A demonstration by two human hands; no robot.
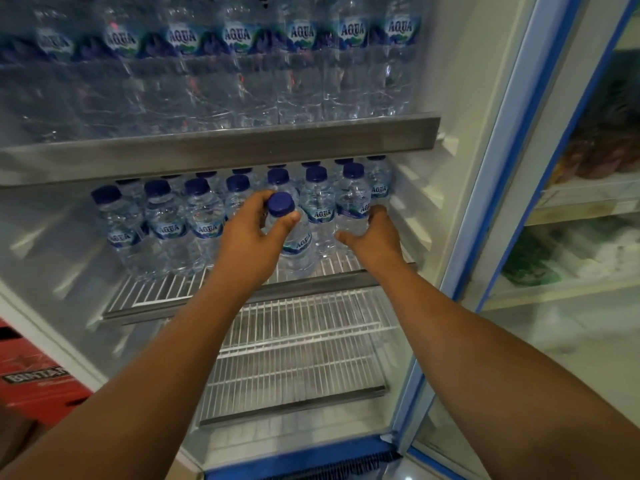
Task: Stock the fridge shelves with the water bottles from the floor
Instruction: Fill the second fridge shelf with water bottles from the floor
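My left hand (250,233) grips a small blue-capped water bottle (294,244) round its neck, standing it on the middle wire shelf (159,292) in front of the row. My right hand (375,233) is wrapped round the base of the rightmost front bottle (353,202) in that row. Several small bottles (166,223) stand in two rows on this shelf. Large bottles (242,64) fill the shelf above.
The bottom wire shelf (294,358) lies below. The open fridge door (512,168) with its blue frame stands at the right. A red carton (34,375) sits at the left, beside the fridge. Shelving with goods (588,202) shows through the glass.
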